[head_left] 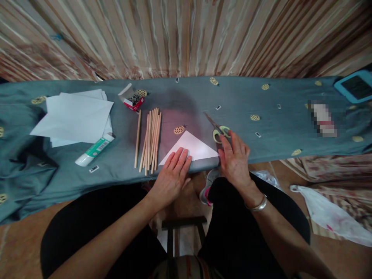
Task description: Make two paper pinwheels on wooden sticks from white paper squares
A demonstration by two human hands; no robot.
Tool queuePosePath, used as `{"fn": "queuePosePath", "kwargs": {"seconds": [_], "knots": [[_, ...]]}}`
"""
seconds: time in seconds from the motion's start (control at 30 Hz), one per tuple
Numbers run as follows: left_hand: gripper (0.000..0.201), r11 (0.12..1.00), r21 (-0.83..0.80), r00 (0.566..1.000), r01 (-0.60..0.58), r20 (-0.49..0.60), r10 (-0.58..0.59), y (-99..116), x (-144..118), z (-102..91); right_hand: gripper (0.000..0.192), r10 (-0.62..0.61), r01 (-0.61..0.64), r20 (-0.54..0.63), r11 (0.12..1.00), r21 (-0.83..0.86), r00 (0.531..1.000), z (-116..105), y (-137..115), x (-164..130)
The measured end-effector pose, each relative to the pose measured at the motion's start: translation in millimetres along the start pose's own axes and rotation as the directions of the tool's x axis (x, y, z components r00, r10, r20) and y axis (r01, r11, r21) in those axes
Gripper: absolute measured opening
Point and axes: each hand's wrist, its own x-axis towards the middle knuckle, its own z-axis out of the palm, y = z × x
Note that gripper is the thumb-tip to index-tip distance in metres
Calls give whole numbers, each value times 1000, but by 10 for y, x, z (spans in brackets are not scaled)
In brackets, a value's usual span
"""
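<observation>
A white paper folded into a triangle [194, 146] lies on the grey-blue tablecloth [276, 128] near the front edge. My left hand [172, 174] rests flat on the triangle's left corner, fingers spread. My right hand [235, 159] presses down at the triangle's right tip, fingers apart, just in front of a pair of yellow-handled scissors [218, 130]. Neither hand grips anything. A bundle of several wooden sticks [149, 138] lies to the left of my left hand.
A stack of white paper sheets [74, 116] and a green-and-white glue tube [94, 150] lie at the left. A small red-and-white box [132, 99] sits behind the sticks. A blue tablet [355, 86] is at the far right. A white plastic bag [328, 215] lies on the floor.
</observation>
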Motion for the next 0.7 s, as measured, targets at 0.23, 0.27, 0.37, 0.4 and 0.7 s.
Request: {"fn": "queuePosePath", "kwargs": {"seconds": [0.23,0.27,0.37,0.4,0.7], "knots": [[60,1000,8,1000,19,10,-19,31,9,-14,41,-112,107,5,967,230,994,-91,-87,47],[61,1000,6,1000,18,11,-18,34,7,-17,41,-124,114,29,964,239,992,-84,-154,67],[63,1000,-1,999,26,28,-26,35,-5,-29,39,-95,67,90,961,268,991,-54,-304,128],[64,1000,-3,999,30,36,-30,34,-9,-33,38,-60,25,111,955,294,992,-44,-319,147],[57,998,-50,999,-24,35,26,134,209,21,38,227,-372,308,723,582,924,-180,147,182]]}}
